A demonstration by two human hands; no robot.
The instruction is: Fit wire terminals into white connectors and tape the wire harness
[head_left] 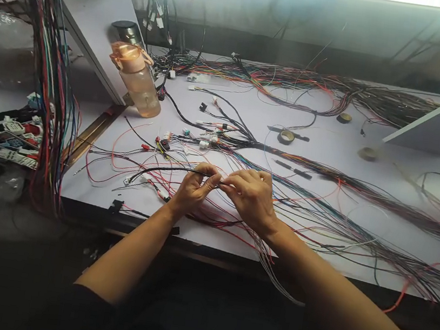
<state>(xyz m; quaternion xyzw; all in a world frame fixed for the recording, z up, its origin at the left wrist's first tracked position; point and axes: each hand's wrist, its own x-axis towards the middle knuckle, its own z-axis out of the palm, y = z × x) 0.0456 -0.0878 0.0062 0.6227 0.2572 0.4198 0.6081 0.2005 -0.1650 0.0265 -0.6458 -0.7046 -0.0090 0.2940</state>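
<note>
and the left hand has the black cable pinched, thumb against fingers; just beside it, the right hand pinches too — the cable is over the table's near side, curving left to a white plug; beyond the hands — a tape roll; a bottle stands far left

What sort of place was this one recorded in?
Probably a wiring workshop bench: a long wire bundle with plastic connectors lies across the white tabletop, and a thick hank of loose wires hangs at the left.
</note>
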